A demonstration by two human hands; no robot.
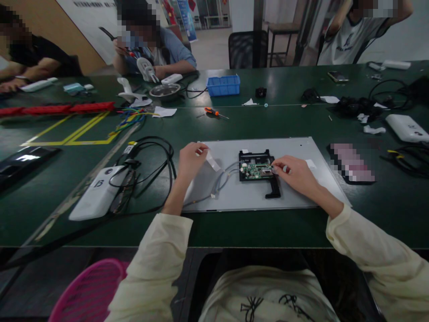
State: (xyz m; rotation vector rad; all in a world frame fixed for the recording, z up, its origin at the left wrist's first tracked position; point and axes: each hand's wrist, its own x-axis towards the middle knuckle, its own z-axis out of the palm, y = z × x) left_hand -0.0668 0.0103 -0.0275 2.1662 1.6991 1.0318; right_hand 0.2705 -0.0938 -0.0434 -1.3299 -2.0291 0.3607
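My left hand (pixel 190 157) pinches one end of a whitish strip, apparently tape (pixel 213 162), above the left part of a flat white panel (pixel 301 199). On the middle of that panel sits a green circuit board (pixel 255 170) in a black plastic bracket (pixel 275 188). Grey cables (pixel 225 180) run from the board's left side toward the panel's lower left corner. My right hand (pixel 295 172) is at the board's right edge, thumb and fingertips pressed together. Something small and pale may be between them, too small to name.
Left of the panel lie a white power bank (pixel 97 190), black cables (pixel 169 161) and glasses (pixel 122 197). A phone (pixel 351 163) rests at the right. Beyond are an orange screwdriver (pixel 216 112), blue basket (pixel 223 85) and metal bowl (pixel 165 91). Several people sit across the table.
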